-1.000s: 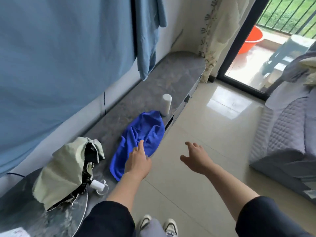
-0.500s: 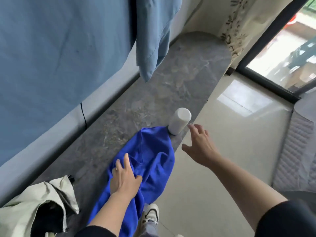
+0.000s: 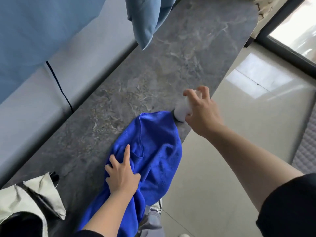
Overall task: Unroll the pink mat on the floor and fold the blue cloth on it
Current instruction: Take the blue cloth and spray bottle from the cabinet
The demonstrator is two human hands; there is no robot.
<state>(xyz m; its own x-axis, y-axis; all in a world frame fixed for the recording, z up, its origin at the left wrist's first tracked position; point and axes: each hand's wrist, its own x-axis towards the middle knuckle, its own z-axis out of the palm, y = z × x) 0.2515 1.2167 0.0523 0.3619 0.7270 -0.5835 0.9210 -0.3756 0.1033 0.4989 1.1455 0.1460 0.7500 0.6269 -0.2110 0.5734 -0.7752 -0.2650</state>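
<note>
A bright blue cloth (image 3: 157,142) lies crumpled on the grey marble ledge (image 3: 171,57), one end hanging over the ledge's front edge. My left hand (image 3: 122,175) is on the cloth's near part, its fingers digging in and bunching the fabric. A pale rolled mat (image 3: 181,112) stands upright at the ledge's edge, touching the far tip of the cloth. My right hand (image 3: 201,113) wraps round the roll from the right, fingers curled over its top. Most of the roll is hidden by that hand.
A pale green and black bag (image 3: 34,202) lies on the ledge at lower left. Light blue fabric (image 3: 147,17) hangs over the ledge from above. Glossy tiled floor (image 3: 239,134) spreads to the right, with a quilted grey cover (image 3: 306,147) at its right edge. My shoe (image 3: 153,212) is below the cloth.
I have leaned in closer to the ledge. My right hand moved forward from the open air onto the roll and closed round it. My left hand's fingers now bunch the cloth.
</note>
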